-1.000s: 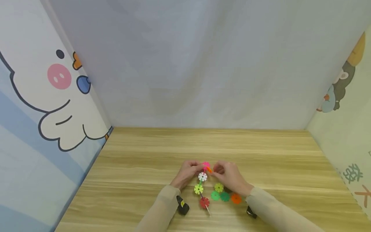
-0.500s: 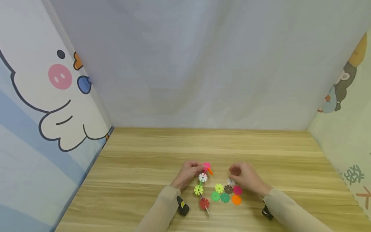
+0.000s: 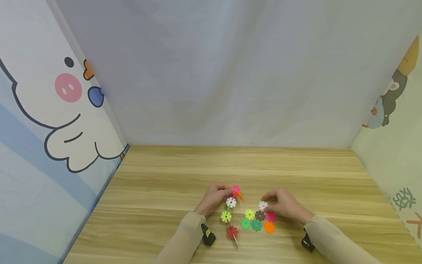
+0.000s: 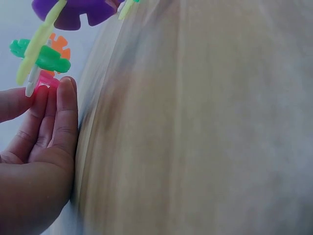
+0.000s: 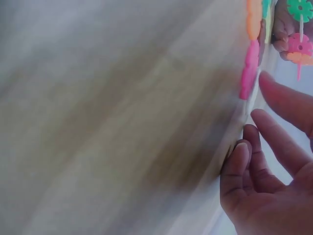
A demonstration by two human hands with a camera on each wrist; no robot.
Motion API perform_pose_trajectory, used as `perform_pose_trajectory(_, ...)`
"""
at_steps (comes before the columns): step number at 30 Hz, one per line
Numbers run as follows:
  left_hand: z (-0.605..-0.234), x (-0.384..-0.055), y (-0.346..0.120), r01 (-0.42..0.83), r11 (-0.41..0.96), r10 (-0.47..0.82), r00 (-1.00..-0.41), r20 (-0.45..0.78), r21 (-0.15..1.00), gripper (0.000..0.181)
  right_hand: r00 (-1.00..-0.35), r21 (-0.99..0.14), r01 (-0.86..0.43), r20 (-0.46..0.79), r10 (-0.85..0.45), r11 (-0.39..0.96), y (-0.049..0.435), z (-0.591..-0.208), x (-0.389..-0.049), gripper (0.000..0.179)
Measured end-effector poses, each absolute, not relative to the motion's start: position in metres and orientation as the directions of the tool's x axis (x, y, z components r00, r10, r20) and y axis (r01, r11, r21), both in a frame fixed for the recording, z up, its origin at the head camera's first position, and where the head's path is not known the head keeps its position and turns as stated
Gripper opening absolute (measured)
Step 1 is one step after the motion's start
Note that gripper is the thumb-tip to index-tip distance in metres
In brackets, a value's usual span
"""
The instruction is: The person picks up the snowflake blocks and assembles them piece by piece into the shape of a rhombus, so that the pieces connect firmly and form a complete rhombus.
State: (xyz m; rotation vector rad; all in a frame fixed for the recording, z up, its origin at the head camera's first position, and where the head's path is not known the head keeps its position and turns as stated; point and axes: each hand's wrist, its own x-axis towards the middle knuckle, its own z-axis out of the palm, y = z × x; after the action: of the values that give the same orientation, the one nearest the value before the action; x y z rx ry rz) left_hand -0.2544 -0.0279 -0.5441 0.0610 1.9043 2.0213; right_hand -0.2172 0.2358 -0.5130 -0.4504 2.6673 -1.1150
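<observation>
My left hand [image 3: 213, 198] pinches the pink snowflake disc [image 3: 235, 189] at the far end of a chain of slotted plastic discs. An orange disc [image 3: 239, 195] stands edge-on in that pink one. Down the chain come a white disc [image 3: 231, 202], a yellow disc [image 3: 226, 216] and a red disc [image 3: 232, 231], linked by edge-on discs; the left wrist view shows a green [image 4: 54, 59] and a purple disc [image 4: 83, 12]. My right hand [image 3: 285, 205] reaches to a loose white disc [image 3: 262, 205], thumb and index finger spread on either side of it.
Loose discs lie close together on the wooden table [image 3: 158, 176]: yellow [image 3: 249, 214], brown [image 3: 260, 215], pink [image 3: 270, 217], light green [image 3: 245, 223], dark green [image 3: 256, 225] and orange [image 3: 269, 227]. A pale curtain [image 3: 211, 73] stands behind the table.
My right hand has left the orange disc on the chain and moved right, down to the loose white disc, uncovering several loose discs. My left hand stays on the chain's pink disc.
</observation>
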Motion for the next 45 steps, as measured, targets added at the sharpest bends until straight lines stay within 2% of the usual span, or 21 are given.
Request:
perform_pose_trajectory(10, -0.543, -0.255, -0.028, -0.217, -0.001, 0.296, -0.932, -0.207, 0.976, 0.012, -0.929, -0.711, -0.190, -0.092, -0.358, 0.677, 0.234, -0.511, -0.219, 0.027)
perform_pose_trajectory(21, -0.542, -0.253, -0.027, -0.216, 0.010, 0.289, -0.934, -0.209, 0.976, 0.013, -0.941, -0.710, -0.102, -0.158, -0.300, 0.696, 0.229, -0.509, -0.219, 0.025)
perform_pose_trajectory(32, -0.542, -0.254, -0.028, -0.213, 0.011, 0.290, -0.934, -0.207, 0.977, 0.014, -0.944, -0.752, -0.162, -0.071, -0.323, 0.639, 0.231, -0.510, -0.223, 0.012)
perform_pose_trajectory(35, -0.543, -0.253, -0.027, -0.215, 0.000, 0.289, -0.935, -0.206, 0.977, 0.014, -0.949, -0.796, -0.127, -0.077, -0.307, 0.592, 0.228, -0.510, -0.223, 0.011)
perform_pose_trajectory(40, -0.543, -0.254, -0.027, -0.223, -0.015, 0.281, -0.936, -0.210, 0.975, 0.012, -0.941, -0.916, -0.044, -0.096, -0.325, 0.398, 0.219, -0.515, -0.222, 0.017)
perform_pose_trajectory(45, -0.541, -0.252, -0.027, -0.211, 0.017, 0.265, -0.942, -0.208, 0.977, 0.014, -0.931, -0.953, 0.011, -0.120, -0.345, 0.302, 0.208, -0.520, -0.220, 0.019)
